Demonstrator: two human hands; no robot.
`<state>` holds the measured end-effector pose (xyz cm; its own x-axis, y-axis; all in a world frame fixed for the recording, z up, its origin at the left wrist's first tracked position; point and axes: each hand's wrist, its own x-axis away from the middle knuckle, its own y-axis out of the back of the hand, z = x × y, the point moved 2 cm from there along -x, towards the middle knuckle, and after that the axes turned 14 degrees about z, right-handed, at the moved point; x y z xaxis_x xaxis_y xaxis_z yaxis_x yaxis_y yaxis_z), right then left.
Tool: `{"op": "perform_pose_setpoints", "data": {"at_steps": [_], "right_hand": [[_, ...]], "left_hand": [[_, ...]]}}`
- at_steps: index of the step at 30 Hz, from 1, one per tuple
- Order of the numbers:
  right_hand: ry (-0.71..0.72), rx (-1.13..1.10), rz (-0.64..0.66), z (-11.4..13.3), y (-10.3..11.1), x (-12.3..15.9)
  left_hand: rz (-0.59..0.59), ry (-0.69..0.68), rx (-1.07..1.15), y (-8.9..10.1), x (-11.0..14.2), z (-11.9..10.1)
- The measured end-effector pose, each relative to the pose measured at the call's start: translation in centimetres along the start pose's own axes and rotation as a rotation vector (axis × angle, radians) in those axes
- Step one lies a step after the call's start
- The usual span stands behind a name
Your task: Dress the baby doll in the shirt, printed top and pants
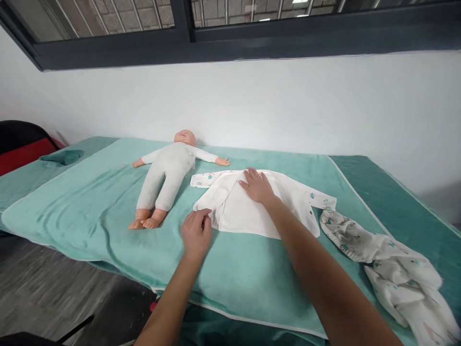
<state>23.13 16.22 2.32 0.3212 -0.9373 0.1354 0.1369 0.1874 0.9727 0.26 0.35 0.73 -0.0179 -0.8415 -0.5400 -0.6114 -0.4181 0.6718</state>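
Resting the right hand (pixel 258 186), open and flat, upon the white baby shirt (pixel 241 216).
This palm probably keeps the smooth, thin cloth spread; the left hand (pixel 196 233) curls at the shirt's near-left edge, though I cannot tell if it pinches. Beyond the left hand lies a soft-bodied doll (pixel 167 168); right of both hands, a crumpled printed garment (pixel 396 262) on the plush green blanket (pixel 252 276).
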Motion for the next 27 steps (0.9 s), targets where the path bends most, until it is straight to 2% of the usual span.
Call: {"op": "perform_pose_setpoints", "data": {"at_steps": [3, 6, 11, 13, 15, 18, 21, 24, 27], "right_hand": [[-0.069, -0.032, -0.021, -3.2, 0.4, 0.9], [-0.088, -0.062, -0.018, -4.6, 0.4, 1.8], [-0.099, -0.045, -0.019, -4.0, 0.4, 3.2], [-0.081, -0.074, 0.0, -3.0, 0.8, 3.3], [-0.066, -0.187, 0.008, -1.5, 1.5, 2.5], [-0.06, -0.364, -0.014, 2.1, 3.0, -0.8], [-0.016, -0.389, -0.014, 6.6, 4.3, -6.6], [0.033, -0.406, -0.006, 10.7, 5.0, -13.2], [0.036, -0.438, 0.0, 13.8, 5.3, -19.0]], "left_hand": [[0.022, 0.022, 0.033, -0.1, 0.0, 0.1], [0.043, 0.043, 0.048, -0.2, 0.1, 0.0], [0.12, 0.042, -0.07, 0.6, -1.0, -0.3], [0.12, 0.075, -0.164, 1.9, -2.5, 0.5], [0.101, 0.114, -0.213, 3.8, -4.6, 2.3], [0.141, 0.209, -0.237, 7.0, -8.0, 7.0], [0.311, 0.367, -0.157, 8.9, -10.9, 12.6], [0.4, 0.439, -0.037, 9.2, -12.8, 16.7], [0.381, 0.453, 0.053, 8.8, -14.1, 18.8]]}}
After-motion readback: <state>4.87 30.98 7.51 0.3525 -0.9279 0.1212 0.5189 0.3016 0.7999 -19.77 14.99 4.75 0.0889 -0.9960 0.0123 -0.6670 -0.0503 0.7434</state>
